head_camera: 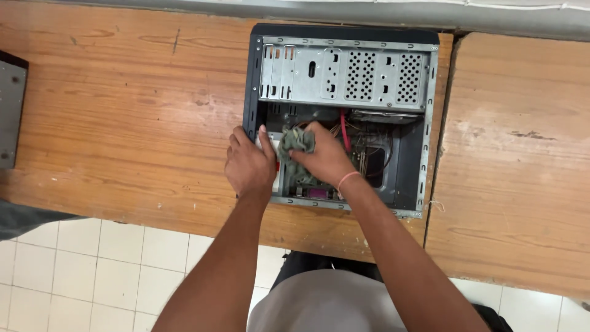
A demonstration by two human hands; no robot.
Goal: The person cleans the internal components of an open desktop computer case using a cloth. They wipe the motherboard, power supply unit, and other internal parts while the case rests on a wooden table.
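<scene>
Two worn wooden tables: one table (123,123) carries the work, a second table (516,154) butts against it on the right, white tiled floor (92,270) below. One open computer case (430,123) lies on its side, grey metal frame, black edges, perforated drive cage (344,74) on top, one red cable (345,132) and thin wires inside. One cloth (296,141), grey-green, crumpled, sits inside case near its left wall. Right hand (326,158), pink band (348,179) on wrist, fingers clenched around cloth. Left hand (249,166) rests on case's left edge, fingers curled over it. One dark metal panel (11,114) at far left.
</scene>
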